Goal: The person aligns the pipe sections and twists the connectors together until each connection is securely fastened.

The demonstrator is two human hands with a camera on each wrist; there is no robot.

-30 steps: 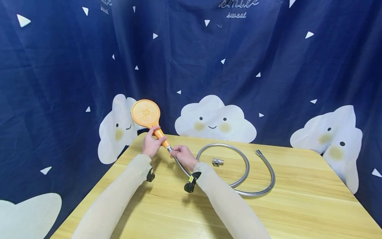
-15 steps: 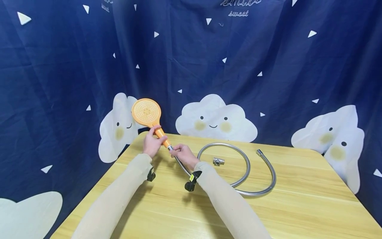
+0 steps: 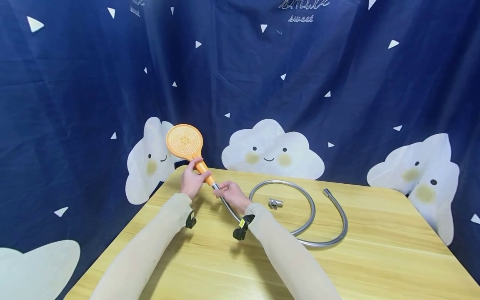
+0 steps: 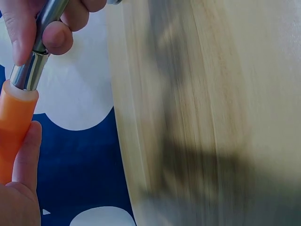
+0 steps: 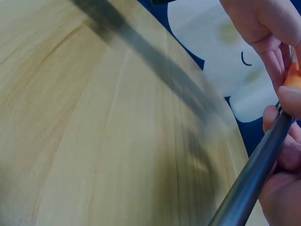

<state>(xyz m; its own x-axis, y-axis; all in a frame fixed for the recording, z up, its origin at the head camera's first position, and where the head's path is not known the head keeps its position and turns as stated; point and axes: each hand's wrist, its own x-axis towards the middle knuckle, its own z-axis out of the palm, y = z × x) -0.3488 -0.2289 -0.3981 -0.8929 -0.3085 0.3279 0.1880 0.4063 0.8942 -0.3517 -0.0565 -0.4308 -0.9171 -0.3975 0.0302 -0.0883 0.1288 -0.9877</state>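
Observation:
My left hand (image 3: 191, 182) grips the orange handle of a shower head (image 3: 184, 142), whose round perforated face is turned toward me. The shower head is raised over the table's far left corner. Just below the handle, my right hand (image 3: 233, 196) pinches the end of a grey metal shower hose (image 3: 229, 208) between thumb and fingers. In the left wrist view a shiny chrome collar (image 4: 29, 70) sits at the mouth of the orange handle (image 4: 16, 125), in line with the hose end. The right wrist view has the hose (image 5: 256, 172) running back past my right hand (image 5: 284, 190).
The rest of the hose loops over the wooden table (image 3: 375, 250), its free end fitting (image 3: 326, 192) lying to the right. A small chrome angle valve (image 3: 275, 203) lies inside the loop. Behind the table hangs a blue curtain (image 3: 240, 75) with cloud prints.
The head view has shifted slightly, so everything appears a little further right. Both hands keep their hold on the handle and the hose end, with hardly any visible movement.

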